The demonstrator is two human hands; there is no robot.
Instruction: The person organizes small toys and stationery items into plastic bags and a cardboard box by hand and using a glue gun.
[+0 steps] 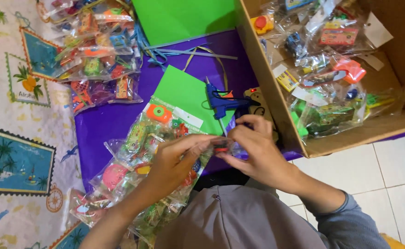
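Note:
My left hand [174, 161] and my right hand [253, 147] meet over my lap, both pinching one small clear plastic packet [221, 147] with a red toy inside. Under my left forearm lies a row of similar clear packets of colourful toys [133, 157], overlapping on a purple sheet [105, 122]. A blue glue gun [223, 103] rests just beyond my right hand, partly on a green paper sheet [184, 92].
An open cardboard box [276, 110] at right holds several toy packets [327, 69]. More packets [96, 55] pile at the top left. Another green sheet [184, 18] and blue strips [188, 53] lie at the back. A patterned cloth [18, 138] covers the left; white floor tiles [387, 166] show at right.

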